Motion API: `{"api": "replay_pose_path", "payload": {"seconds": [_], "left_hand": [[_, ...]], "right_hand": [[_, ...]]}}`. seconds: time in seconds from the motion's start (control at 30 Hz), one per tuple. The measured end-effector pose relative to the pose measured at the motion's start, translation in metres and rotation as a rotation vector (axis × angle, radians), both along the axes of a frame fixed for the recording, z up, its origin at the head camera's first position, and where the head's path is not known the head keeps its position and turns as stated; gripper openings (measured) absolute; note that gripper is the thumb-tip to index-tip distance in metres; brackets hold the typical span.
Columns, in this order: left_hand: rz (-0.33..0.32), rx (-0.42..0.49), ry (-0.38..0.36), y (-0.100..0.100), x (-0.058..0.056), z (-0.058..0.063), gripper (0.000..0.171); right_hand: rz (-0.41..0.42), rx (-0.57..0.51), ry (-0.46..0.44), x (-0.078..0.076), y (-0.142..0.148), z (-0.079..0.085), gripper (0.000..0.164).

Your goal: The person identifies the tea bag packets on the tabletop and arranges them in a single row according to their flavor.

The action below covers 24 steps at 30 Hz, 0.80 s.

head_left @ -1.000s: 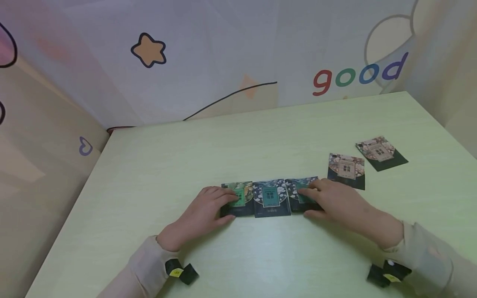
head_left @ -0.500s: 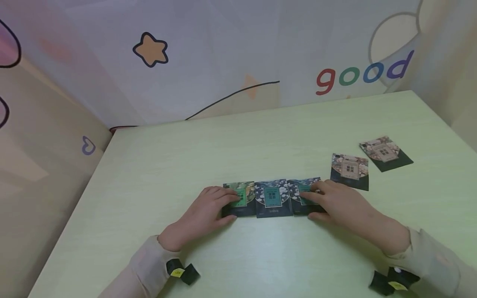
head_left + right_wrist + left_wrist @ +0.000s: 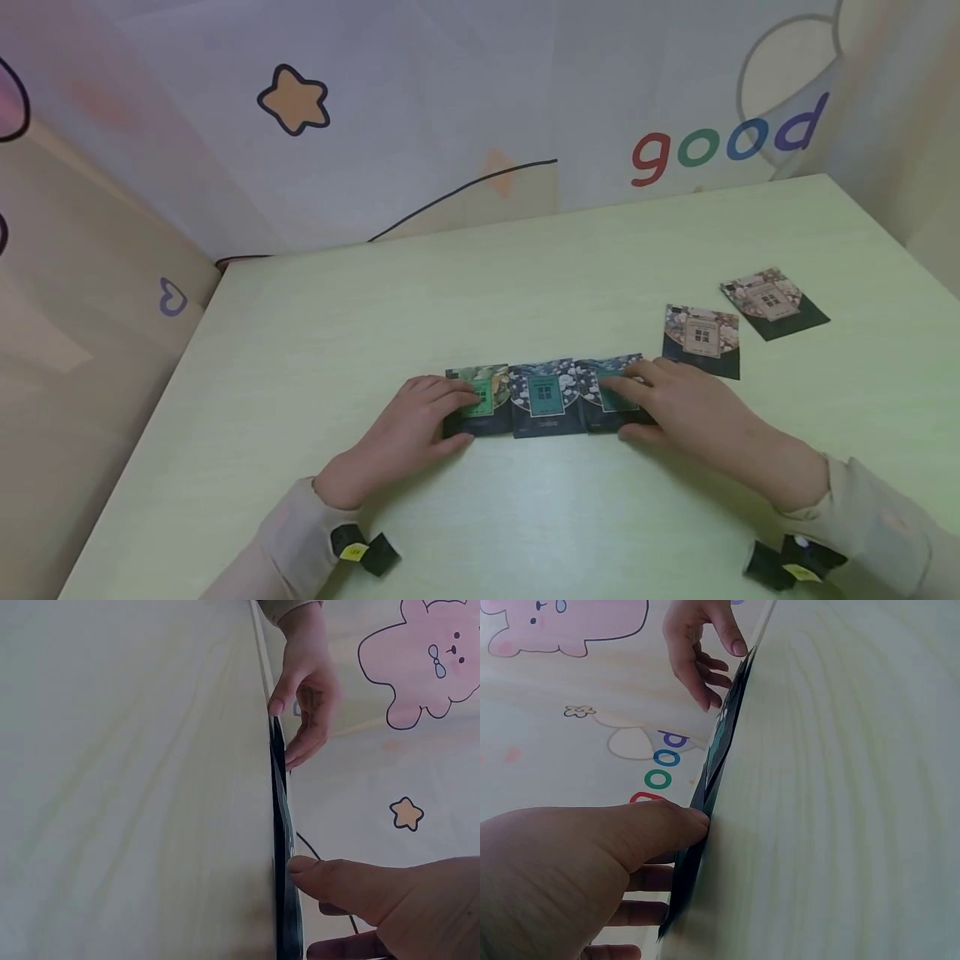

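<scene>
The person's left hand (image 3: 405, 425) lay over the left part of a green packet (image 3: 495, 422), its fingers loosely bent and close together, the index fingertip on the packet's bright label and the thumb held apart from them. In the left wrist view, that thumb's tip met the packet's near edge. The right hand (image 3: 701, 412) reached over a blue packet (image 3: 613, 407) from its right side, the index finger stretched onto the label and the other fingers gently bent behind it, near the upper right corner. Its thumb stood away from the index finger and, in the right wrist view, touched the near edge. Both hands were partly spread, resting on the packets rather than gripping them; how hard they pressed could not be told. Between them lay a second blue packet (image 3: 547, 398), completing a row of three on the pale green table (image 3: 322, 333); whether the sides merely touched or slightly overlapped was unclear. Just beyond the right hand lay a pink-topped packet (image 3: 702, 340), squarely placed, with another pink-topped packet (image 3: 775, 304) tilted beside it, farther back and to the right.
</scene>
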<state>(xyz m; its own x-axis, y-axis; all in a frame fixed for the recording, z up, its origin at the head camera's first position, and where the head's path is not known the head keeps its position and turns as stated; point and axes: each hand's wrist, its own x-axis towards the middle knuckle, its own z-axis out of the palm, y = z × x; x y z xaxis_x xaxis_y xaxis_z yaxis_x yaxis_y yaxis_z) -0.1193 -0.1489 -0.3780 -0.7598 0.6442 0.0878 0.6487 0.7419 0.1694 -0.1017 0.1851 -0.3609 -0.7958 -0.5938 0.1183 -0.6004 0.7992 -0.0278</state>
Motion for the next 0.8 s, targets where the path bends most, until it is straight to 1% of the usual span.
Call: {"api": "replay_pose_path", "payload": {"seconds": [0.3,0.57,0.8], "left_hand": [[-0.007,0.004,0.002,0.0,0.0,0.001,0.041],[-0.008,0.005,-0.002,-0.001,0.0,-0.001,0.041],[-0.013,0.008,0.001,-0.001,-0.001,-0.001,0.041]], "right_hand": [[-0.003,-0.059,-0.001,-0.003,0.006,0.005,0.053],[0.018,-0.067,-0.003,-0.01,0.014,0.009,0.053],[-0.017,-0.094,-0.024,-0.019,0.029,0.011,0.053]]}}
